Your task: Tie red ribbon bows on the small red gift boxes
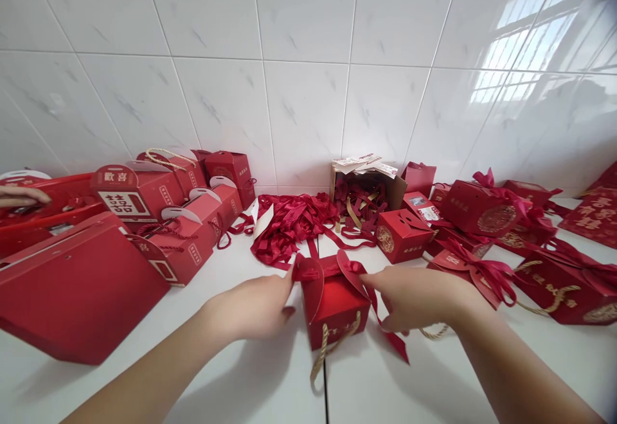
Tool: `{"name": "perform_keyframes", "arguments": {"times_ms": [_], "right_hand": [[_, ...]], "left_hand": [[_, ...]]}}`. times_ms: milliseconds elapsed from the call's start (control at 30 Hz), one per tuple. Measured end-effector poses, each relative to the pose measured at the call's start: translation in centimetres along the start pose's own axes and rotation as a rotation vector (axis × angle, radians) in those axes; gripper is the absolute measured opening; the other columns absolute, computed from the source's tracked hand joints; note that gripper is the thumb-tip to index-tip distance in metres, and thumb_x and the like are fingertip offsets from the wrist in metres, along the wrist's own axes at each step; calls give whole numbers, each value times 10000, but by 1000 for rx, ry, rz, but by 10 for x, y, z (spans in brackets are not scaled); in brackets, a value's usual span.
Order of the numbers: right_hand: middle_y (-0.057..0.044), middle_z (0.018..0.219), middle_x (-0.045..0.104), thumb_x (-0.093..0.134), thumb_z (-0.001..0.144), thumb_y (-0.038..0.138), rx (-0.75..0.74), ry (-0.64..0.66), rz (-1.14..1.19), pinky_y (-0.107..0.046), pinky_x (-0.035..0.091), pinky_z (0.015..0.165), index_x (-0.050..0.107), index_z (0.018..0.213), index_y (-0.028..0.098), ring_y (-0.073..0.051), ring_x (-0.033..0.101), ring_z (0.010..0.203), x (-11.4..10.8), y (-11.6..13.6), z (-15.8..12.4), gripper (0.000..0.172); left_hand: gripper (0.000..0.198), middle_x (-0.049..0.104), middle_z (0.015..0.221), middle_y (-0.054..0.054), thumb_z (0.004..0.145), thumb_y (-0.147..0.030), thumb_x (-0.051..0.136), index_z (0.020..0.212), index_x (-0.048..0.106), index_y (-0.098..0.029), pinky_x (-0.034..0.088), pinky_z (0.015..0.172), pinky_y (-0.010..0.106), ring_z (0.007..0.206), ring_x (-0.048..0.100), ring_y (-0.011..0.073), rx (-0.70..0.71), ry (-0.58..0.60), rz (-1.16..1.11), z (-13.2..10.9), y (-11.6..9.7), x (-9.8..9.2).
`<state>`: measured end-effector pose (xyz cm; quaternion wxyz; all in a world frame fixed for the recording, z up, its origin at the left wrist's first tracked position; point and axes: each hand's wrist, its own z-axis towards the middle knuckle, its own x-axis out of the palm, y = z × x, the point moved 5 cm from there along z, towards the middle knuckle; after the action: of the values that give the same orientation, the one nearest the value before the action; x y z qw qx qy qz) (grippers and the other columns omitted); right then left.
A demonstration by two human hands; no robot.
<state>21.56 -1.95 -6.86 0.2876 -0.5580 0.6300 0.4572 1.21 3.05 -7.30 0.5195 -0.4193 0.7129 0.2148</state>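
- The box (pixel 332 308) stands upright in the lower centre of the frame, on the white table (pixel 241 379), directly in front of us. We judge it is kept this close so that both hands can reach its top.
- Our left hand (pixel 255 308) has its fingers closed narrowly on the left end of the ribbon (pixel 313 271), at the top of the box.
- Our right hand (pixel 414 299) pinches the right end in the same way, and one tail hangs below it. With the hands on opposite sides, the ribbon seems to be held tight across the flaps.
- A gold cord (pixel 332 344) hangs loosely down the front of the box.
- Just behind the box lie a pile (pixel 289 221) of ribbons and an open carton (pixel 366 183), probably there as supply.
- Tied boxes (pixel 482 212) stand at centre right and bigger boxes (pixel 77 289) at the left.
- At the left edge, another person's hand (pixel 22 197) rests on a red box.
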Motion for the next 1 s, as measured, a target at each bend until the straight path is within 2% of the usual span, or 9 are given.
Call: {"name": "perform_keyframes", "arguments": {"times_ms": [133, 233, 300, 367, 400, 467, 700, 833, 1000], "right_hand": [[-3, 732, 612, 541, 740, 207, -148, -74, 213, -239, 348, 472, 379, 1330, 278, -160, 559, 601, -12, -3, -6, 616], [9, 722, 570, 522, 806, 261, -191, -218, 308, -242, 364, 507, 192, 1445, 275, -144, 504, 597, -28, -2, -14, 719], [11, 735, 557, 503, 842, 291, -255, -282, 409, -246, 383, 538, 198, 1442, 265, -142, 487, 619, -36, 4, -18, 673], [-4, 816, 569, 517, 856, 329, -335, -366, 540, -249, 409, 583, 338, 1366, 265, -140, 492, 676, -43, 12, -21, 544], [-12, 864, 574, 533, 855, 352, -370, -412, 611, -247, 416, 597, 413, 1303, 261, -137, 495, 699, -46, 15, -21, 473], [-19, 900, 579, 562, 847, 390, -403, -510, 776, -239, 412, 590, 521, 1180, 242, -123, 491, 695, -50, 18, -19, 367], [41, 637, 485, 689, 755, 402, -421, -835, 1296, -215, 329, 472, 653, 814, 201, -72, 388, 514, -56, 0, -13, 213], [23, 712, 558, 698, 747, 356, -456, -917, 1375, -221, 402, 501, 678, 843, 228, -84, 451, 550, -62, -7, -18, 161], [8, 799, 604, 698, 749, 327, -466, -1020, 1375, -197, 417, 483, 700, 840, 232, -85, 497, 604, -68, -15, -25, 131]], "left_hand": [[744, 633, 1022, 107, 862, -329, 385, 1476, -20, -214, 443, 602, 262, 718, 626, 192, -13, -229, -279, 0, 16, -23], [744, 516, 1270, 104, 890, -362, 384, 1462, -87, -296, 460, 804, 281, 1030, 579, 203, 47, -350, -513, -8, 22, -41], [614, 497, 1297, 74, 883, -392, 411, 1437, 158, -315, 443, 881, 309, 1132, 518, 214, 62, -282, -547, -11, 20, -45], [400, 536, 1240, 50, 859, -423, 457, 1232, 467, -279, 434, 902, 331, 1120, 514, 226, 71, -207, -478, -13, 16, -45], [318, 559, 1197, 41, 842, -437, 484, 1098, 542, -258, 435, 899, 336, 1092, 524, 229, 78, -194, -439, -13, 14, -44], [260, 588, 1124, 29, 810, -458, 534, 944, 567, -238, 445, 867, 335, 1041, 542, 229, 102, -184, -407, -10, 9, -40], [344, 592, 1083, 43, 717, -455, 652, 947, 558, -218, 454, 795, 328, 989, 560, 237, 152, -166, -502, 9, -1, -20], [340, 606, 1009, 38, 696, -384, 683, 926, 517, -197, 461, 742, 301, 920, 584, 204, 233, 48, -717, 26, -1, -4], [313, 492, 635, -55, 686, -379, 698, 886, 548, -192, 397, 601, 244, 625, 506, 119, 289, 297, -869, 34, -1, 6]]}}
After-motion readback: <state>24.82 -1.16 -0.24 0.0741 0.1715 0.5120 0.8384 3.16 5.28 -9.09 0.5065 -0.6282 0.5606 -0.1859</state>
